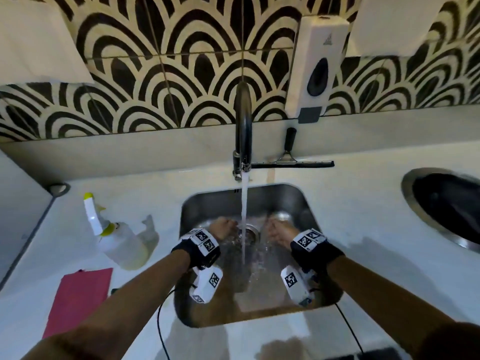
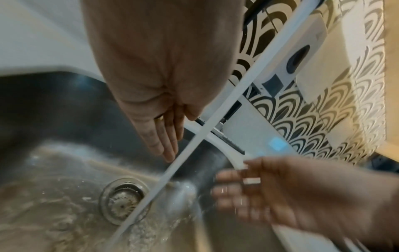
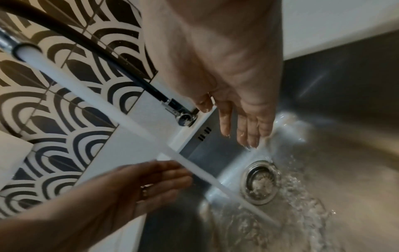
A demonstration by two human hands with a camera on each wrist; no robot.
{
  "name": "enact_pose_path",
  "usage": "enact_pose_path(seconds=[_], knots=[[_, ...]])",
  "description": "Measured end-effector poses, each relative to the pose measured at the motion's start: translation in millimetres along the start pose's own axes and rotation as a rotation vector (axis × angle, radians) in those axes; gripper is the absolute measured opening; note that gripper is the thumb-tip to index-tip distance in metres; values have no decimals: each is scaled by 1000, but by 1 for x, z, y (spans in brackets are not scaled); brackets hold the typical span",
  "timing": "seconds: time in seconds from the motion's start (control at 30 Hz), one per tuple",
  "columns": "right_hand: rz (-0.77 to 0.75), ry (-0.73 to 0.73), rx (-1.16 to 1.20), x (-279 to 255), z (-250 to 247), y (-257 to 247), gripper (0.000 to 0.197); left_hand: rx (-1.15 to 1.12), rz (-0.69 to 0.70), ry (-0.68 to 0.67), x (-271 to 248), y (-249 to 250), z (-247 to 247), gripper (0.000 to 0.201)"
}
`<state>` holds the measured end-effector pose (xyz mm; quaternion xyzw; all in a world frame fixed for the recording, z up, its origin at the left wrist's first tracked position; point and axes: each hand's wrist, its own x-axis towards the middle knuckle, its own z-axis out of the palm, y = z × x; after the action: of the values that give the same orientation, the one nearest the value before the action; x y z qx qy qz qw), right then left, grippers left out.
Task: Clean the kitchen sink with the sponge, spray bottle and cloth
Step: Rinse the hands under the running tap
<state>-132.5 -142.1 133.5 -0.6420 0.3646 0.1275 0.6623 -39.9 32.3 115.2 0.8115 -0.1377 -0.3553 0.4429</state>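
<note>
The steel sink [image 1: 306, 203] sits in a white counter, and water [image 1: 244, 216] runs from the black faucet [image 1: 243, 126] onto the drain [image 1: 251, 231]. My left hand [image 1: 223, 227] is inside the basin just left of the stream, fingers straight, holding nothing [image 2: 164, 139]. Right of the stream, my right hand [image 1: 279, 229] is wet and open, also empty [image 3: 244, 122]. The spray bottle [image 1: 122, 242] lies on its side on the counter to the left. A red cloth [image 1: 78, 300] lies flat near the front left. No sponge is in view.
A black squeegee [image 1: 291, 162] lies behind the sink against the backsplash. A white soap dispenser [image 1: 317, 66] hangs on the patterned tile wall. A round steel-rimmed opening [image 1: 446, 206] is set in the counter at the right. Cables trail from both wrists.
</note>
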Motion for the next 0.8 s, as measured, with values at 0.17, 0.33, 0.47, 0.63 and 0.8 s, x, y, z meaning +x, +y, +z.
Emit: enact_pose_path(seconds=[0.17,0.33,0.47,0.63,0.8], knots=[[38,78,-116,-3,-37,26,28,-190,-79,13,8,25,10,38],[63,136,-126,-3,-55,32,35,-372,-153,31,8,30,19,35],[40,108,-46,3,-60,34,33,-391,-232,90,12,26,12,33],[38,80,-53,10,-68,34,34,-429,-361,-119,19,34,-6,77],[58,20,-113,14,-68,22,28,-173,-476,-477,4,33,-14,96]])
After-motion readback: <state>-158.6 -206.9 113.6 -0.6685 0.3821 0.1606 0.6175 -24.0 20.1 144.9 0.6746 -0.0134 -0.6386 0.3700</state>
